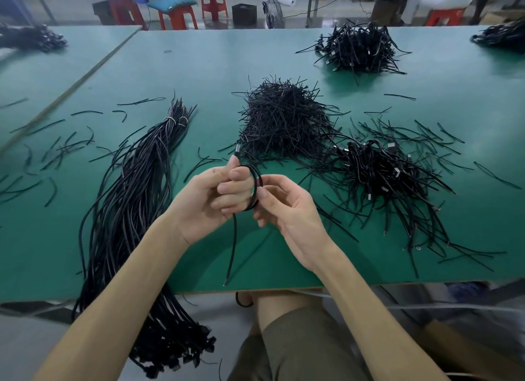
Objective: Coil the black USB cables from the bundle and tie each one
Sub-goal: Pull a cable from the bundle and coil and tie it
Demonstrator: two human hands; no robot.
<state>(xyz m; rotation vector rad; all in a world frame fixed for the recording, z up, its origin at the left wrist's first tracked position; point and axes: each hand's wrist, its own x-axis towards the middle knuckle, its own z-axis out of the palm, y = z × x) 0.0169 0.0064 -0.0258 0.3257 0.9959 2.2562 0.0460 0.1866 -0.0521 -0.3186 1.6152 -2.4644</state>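
Above the green surface (pixel 199 68), my left hand (pixel 210 193) is gripping a half-coiled black cable (pixel 257 181), fingers curling round its loops, while my right hand (pixel 287 207) is pinching the loop's edge with its thumb. The cable's tail is hanging toward the near edge. The long bundle (pixel 133 196) is lying to my left, a heap of ties (pixel 284 119) straight ahead, and finished coils (pixel 383 176) to my right.

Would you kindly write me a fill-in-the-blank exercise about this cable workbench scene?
The coil sits round the fingers of the ____ hand.
The table is ____.
The bundle lies on the table's ____ side.
The stools are ____.
Missing words: left, green, left, red.
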